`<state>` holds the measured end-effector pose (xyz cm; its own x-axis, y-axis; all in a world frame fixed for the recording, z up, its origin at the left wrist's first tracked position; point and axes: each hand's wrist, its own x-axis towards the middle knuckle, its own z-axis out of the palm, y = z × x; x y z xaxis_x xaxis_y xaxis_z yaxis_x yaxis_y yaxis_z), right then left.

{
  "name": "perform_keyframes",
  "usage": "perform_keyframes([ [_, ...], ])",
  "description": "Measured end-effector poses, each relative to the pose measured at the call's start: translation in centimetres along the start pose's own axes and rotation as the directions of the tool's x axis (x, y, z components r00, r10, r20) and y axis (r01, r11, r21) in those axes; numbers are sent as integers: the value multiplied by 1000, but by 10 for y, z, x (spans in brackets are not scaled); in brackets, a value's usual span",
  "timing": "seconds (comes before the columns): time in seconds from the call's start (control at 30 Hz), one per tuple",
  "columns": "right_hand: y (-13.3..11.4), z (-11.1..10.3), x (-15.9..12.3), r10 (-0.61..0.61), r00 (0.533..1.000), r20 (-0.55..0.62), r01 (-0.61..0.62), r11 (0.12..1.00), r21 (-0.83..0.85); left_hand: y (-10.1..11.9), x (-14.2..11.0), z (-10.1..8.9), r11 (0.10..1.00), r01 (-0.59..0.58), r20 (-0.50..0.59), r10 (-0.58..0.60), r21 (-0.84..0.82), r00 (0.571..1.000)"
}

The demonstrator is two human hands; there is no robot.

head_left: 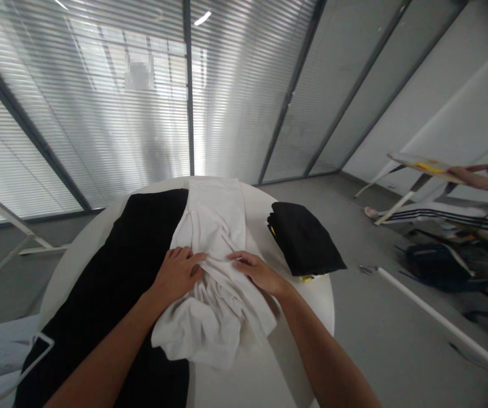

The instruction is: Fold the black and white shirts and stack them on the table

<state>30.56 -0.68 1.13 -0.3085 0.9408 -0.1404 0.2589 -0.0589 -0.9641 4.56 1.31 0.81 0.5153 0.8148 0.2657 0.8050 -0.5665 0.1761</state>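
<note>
Head view: I am looking down into a grey room. A glass wall [99, 113] with white blinds is filling the top of the picture. A grey floor [380, 334] is spreading out on the right. At the far right, another person's arm [477, 179] is reaching across a white board [418, 165], and a dark bag [439, 266] is sitting on the floor near a white pole [439, 320].

A round white table [318, 300] is standing at the bottom middle. A big black cloth [128, 272] is lying open on its left side. A folded black pile [303, 238] is sitting on its right side, and it looks done. A white cloth [213, 334] is lying crumpled in the middle, not folded.

My left hand [178, 275] and my right hand [256, 272] are apart, both on the white cloth. I cannot tell if they are pinching it.
</note>
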Motion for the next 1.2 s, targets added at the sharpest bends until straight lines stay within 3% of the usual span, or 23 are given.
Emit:
perform_keyframes([
  [0.07,0,0,1,14,999,-39,-15,999,-30,-2,1,0,1000,-1,10,2,-8,1000],
  [0.17,-1,-1,3,-16,960,-279,-52,970,-236,-5,1,2,999,-19,22,21,-48,1000],
  [0.27,1,0,7,-143,886,-441,-131,835,-534,-6,0,5,996,-22,28,25,-87,999],
  [0.37,3,6,13,-208,872,-442,-202,670,-714,-4,-1,7,992,-5,38,9,-123,999],
  [0.43,3,11,17,-165,885,-435,-223,669,-709,-2,-1,8,990,4,40,2,-144,999],
  [0.53,3,16,22,-83,923,-375,-188,754,-630,1,-1,9,986,7,42,1,-169,999],
  [0.67,6,11,31,-94,933,-346,-153,768,-622,-1,1,13,978,30,58,-18,-209,998],
  [0.83,15,-13,45,-134,904,-407,-204,700,-684,-3,12,21,962,72,101,-47,-262,994],
  [1.0,20,-38,55,-173,861,-478,-248,678,-692,1,44,30,966,71,138,-38,-247,990],
  [1.2,26,-39,53,-242,797,-553,-273,674,-687,7,86,42,960,99,151,-61,-261,987],
])
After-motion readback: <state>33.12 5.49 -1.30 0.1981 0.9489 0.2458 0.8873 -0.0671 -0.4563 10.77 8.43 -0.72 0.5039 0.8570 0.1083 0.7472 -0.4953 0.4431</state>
